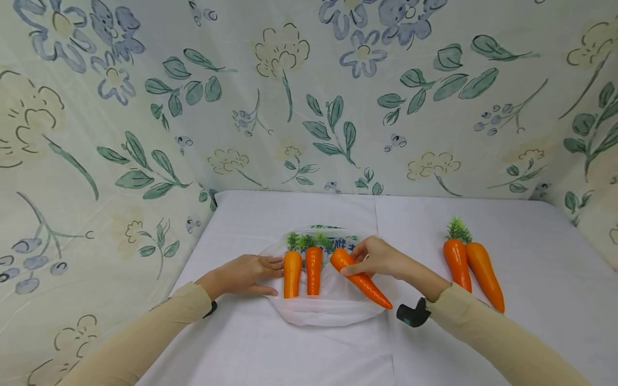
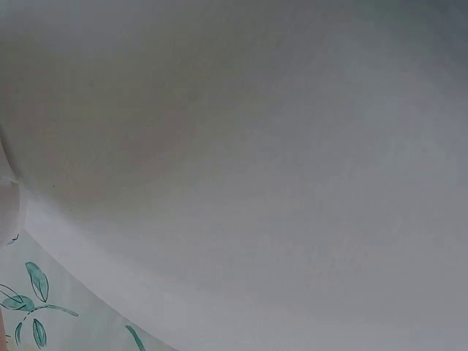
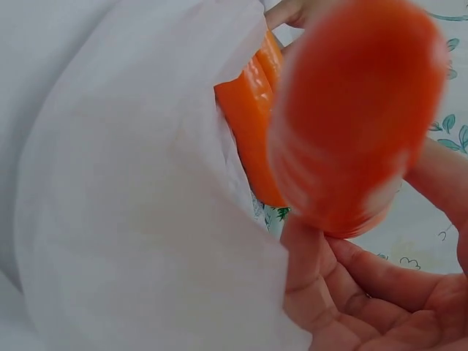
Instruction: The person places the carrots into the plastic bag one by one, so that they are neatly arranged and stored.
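A white plastic bag (image 1: 328,312) with printed lettering lies on the table. Two orange carrots with green tops, a left one (image 1: 292,273) and a middle one (image 1: 314,268), lie side by side in it, lower ends hidden under its front layer. My right hand (image 1: 383,258) pinches a third carrot (image 1: 363,281) between thumb and fingers, slanted over the bag's right part with its tip toward the lower right. In the right wrist view this carrot (image 3: 358,110) looms large and blurred. My left hand (image 1: 248,276) has extended fingers at the left carrot and the bag's left edge.
Two more carrots, one (image 1: 456,262) and another (image 1: 485,273), lie on the right of the white-covered table (image 1: 545,257), partly behind my right forearm. A floral curtain (image 1: 299,107) hangs behind and on both sides. The left wrist view shows mostly white cloth (image 2: 256,183).
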`<state>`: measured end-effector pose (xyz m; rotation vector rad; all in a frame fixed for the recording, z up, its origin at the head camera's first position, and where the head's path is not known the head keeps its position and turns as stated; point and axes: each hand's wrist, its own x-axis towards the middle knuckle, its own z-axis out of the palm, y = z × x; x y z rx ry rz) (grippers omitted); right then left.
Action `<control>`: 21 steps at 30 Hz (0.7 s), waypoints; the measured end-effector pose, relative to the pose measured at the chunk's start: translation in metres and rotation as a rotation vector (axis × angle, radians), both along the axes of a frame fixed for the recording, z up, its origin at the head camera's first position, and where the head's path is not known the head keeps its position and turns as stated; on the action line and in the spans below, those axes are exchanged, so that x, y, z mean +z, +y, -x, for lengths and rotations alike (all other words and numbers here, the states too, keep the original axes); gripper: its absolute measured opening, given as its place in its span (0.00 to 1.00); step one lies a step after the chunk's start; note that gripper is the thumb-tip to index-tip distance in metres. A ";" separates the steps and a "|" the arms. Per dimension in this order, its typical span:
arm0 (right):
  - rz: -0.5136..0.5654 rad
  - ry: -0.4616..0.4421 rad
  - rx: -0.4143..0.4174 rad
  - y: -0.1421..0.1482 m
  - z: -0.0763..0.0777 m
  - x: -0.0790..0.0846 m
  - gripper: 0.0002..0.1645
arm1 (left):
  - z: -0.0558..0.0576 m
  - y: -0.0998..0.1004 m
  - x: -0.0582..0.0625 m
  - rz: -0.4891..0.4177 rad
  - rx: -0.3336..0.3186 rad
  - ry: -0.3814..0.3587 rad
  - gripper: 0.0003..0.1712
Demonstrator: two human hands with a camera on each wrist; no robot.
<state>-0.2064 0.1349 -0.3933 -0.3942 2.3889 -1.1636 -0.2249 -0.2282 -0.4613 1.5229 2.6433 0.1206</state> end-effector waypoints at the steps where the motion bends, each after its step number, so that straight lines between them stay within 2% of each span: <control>1: -0.004 0.002 0.002 0.000 0.000 -0.001 0.27 | 0.000 0.000 0.000 0.001 0.000 0.000 0.36; 13: -0.084 0.005 -0.043 -0.007 0.007 -0.011 0.24 | -0.001 0.001 0.002 -0.008 -0.002 -0.010 0.36; 21: -0.095 -0.011 -0.088 -0.013 0.014 -0.014 0.27 | 0.000 0.001 0.002 -0.012 0.001 -0.018 0.36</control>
